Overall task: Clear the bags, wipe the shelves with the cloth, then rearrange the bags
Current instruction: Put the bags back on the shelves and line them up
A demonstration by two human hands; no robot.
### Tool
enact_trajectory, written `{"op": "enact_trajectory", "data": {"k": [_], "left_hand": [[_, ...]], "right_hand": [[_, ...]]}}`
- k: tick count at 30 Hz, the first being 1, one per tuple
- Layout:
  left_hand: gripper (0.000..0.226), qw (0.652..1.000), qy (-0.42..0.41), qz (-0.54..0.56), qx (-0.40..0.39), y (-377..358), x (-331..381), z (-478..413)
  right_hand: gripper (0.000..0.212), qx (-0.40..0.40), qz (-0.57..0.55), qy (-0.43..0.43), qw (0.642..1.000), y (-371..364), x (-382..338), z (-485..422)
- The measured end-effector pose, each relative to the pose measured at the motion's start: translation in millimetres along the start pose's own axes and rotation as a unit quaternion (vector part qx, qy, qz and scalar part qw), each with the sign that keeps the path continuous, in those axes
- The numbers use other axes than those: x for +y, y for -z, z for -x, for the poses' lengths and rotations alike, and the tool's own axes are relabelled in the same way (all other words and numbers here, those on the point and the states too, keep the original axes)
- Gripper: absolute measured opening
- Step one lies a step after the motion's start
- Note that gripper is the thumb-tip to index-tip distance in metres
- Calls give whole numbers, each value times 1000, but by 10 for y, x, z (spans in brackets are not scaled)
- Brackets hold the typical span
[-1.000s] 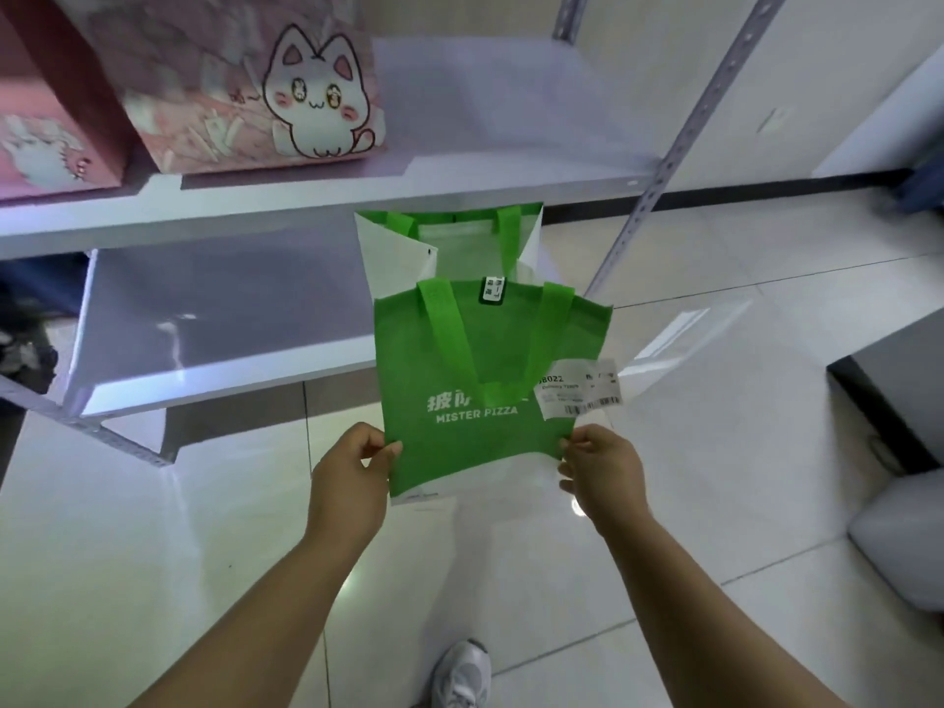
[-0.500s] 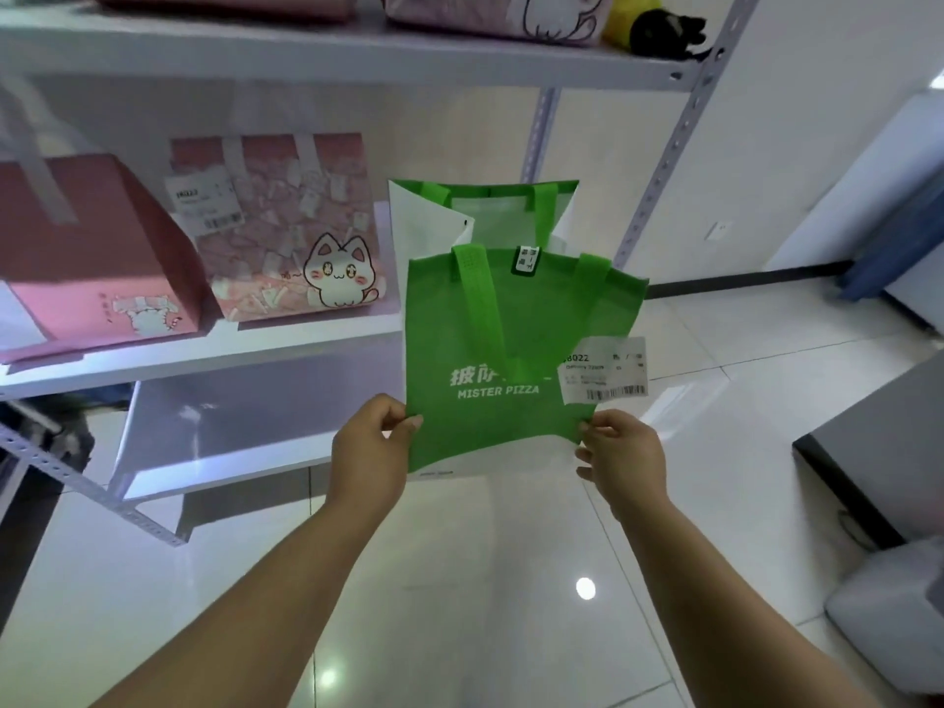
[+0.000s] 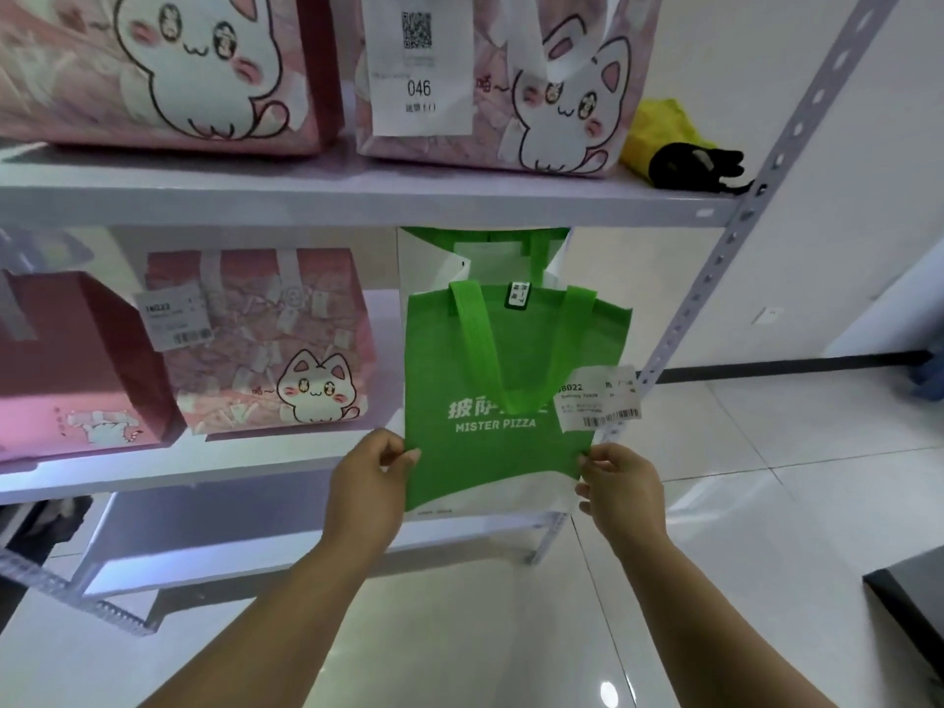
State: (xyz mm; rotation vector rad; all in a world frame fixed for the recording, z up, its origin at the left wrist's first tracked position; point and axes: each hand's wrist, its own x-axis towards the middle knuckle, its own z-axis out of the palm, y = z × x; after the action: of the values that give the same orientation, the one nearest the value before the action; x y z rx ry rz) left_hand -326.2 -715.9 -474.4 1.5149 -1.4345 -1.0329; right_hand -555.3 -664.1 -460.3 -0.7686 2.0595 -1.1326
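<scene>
A green "MISTER PIZZA" bag (image 3: pixel 516 380) with a white receipt tag hangs upright in front of the right end of the middle shelf (image 3: pixel 153 475). My left hand (image 3: pixel 373 477) pinches its lower left corner. My right hand (image 3: pixel 618 485) pinches its lower right corner. The bag's mouth is open and its top reaches just under the upper shelf (image 3: pixel 357 196). Pink cat-print bags (image 3: pixel 260 339) stand on the middle shelf to the bag's left. No cloth is clearly in view.
Two larger pink cat bags (image 3: pixel 505 79) stand on the upper shelf beside a yellow and black bundle (image 3: pixel 679 145). A perforated metal upright (image 3: pixel 715 268) runs along the rack's right side. A lower shelf (image 3: pixel 255 539) and glossy tiled floor lie below; a dark box (image 3: pixel 909 610) sits at right.
Both hands have lifted the green bag from the lower shelf's level up to the middle shelf. The view has tilted upward, bringing the upper shelf and its bags into sight.
</scene>
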Motion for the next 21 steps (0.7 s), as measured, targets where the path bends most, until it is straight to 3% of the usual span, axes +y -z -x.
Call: {"op": "enact_trajectory", "data": {"k": [13,21], "left_hand": [[29,997,27,67,7,-264,-57,-1177],[16,999,15,37,12,-375,-277,-1452]], "right_hand": [[20,28,-9,31,999,-586,-357,-1046],[18,15,31,51,998,-887,-255,-1299]]}}
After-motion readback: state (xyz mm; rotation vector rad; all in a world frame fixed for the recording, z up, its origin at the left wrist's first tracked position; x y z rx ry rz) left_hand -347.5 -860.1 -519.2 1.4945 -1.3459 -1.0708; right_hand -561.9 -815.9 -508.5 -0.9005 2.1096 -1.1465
